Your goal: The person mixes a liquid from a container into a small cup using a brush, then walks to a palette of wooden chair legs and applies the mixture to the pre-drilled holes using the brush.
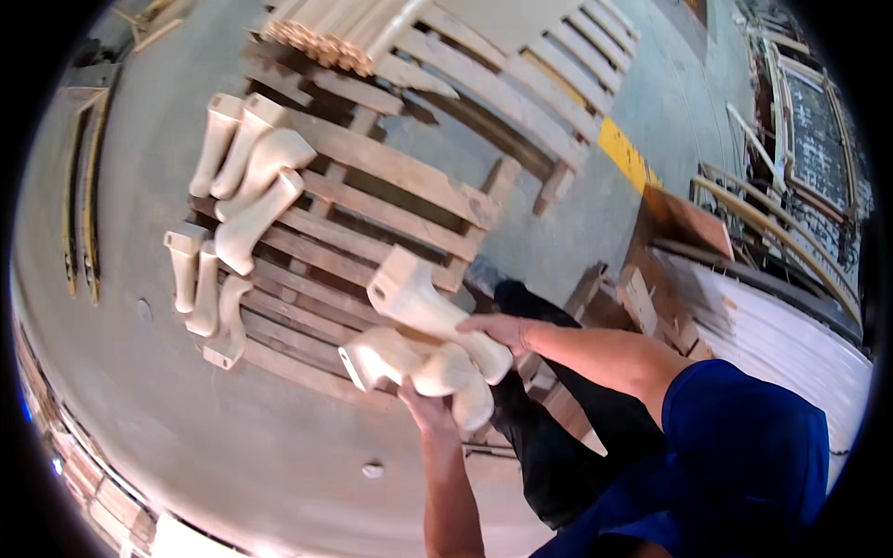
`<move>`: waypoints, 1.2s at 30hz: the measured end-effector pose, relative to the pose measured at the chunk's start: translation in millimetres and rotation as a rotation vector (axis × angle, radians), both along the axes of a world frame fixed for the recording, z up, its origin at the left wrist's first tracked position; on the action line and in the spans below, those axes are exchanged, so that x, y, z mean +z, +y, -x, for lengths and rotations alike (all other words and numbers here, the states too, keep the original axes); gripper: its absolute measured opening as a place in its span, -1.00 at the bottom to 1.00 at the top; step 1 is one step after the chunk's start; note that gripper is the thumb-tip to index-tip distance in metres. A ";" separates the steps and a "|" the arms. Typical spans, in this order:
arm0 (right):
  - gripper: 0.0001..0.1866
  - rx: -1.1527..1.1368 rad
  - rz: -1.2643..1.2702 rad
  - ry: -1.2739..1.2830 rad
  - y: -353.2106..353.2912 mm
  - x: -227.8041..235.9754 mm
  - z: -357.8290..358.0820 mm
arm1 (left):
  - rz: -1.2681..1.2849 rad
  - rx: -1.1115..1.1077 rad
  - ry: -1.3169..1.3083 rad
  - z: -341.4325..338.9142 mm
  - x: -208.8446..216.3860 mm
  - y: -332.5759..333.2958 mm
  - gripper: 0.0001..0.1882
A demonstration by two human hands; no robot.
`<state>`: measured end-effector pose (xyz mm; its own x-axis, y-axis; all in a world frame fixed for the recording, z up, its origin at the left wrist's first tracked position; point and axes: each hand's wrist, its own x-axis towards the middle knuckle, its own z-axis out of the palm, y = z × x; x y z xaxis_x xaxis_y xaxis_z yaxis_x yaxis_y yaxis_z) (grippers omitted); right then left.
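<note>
Carved legs (445, 370): as we look down, a bundle of pale wooden furniture legs sits in our two hands, in front of the dark trousers (539, 456).
Handling: we judge them stiff, fairly heavy together and smooth enough to slide on one another; the narrowed shanks look best to grasp, and the corners could chip.
Left hand (428, 409): clamped on the lower part of the bundle.
Right hand (502, 330): clamped on the upper leg's narrow stretch.
Slatted pallet (400, 169): at its left end we see four similar legs (263, 166) and three more (205, 293).
Beyond: bundled wood strips (321, 42).
Hard to make out: overlap hides the bundle's exact count, and several of our fingers are covered.
</note>
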<state>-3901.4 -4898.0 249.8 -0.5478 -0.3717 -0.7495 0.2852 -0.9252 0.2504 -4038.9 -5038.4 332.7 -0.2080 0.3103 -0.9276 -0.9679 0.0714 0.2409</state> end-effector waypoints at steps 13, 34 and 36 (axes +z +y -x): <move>-0.34 0.003 -0.220 -0.113 -43.4 -44.7 -69.3 | -0.045 -0.117 -0.062 -58.1 -76.6 -41.3 -0.02; -0.43 -0.720 -0.168 -0.250 -82.6 -128.3 -109.1 | 0.153 -0.032 0.363 -65.8 -110.6 -53.6 -0.29; -0.46 -0.858 -0.127 -0.353 -92.2 -155.3 -110.4 | 0.347 -0.257 0.461 -75.6 -112.4 -57.4 -0.19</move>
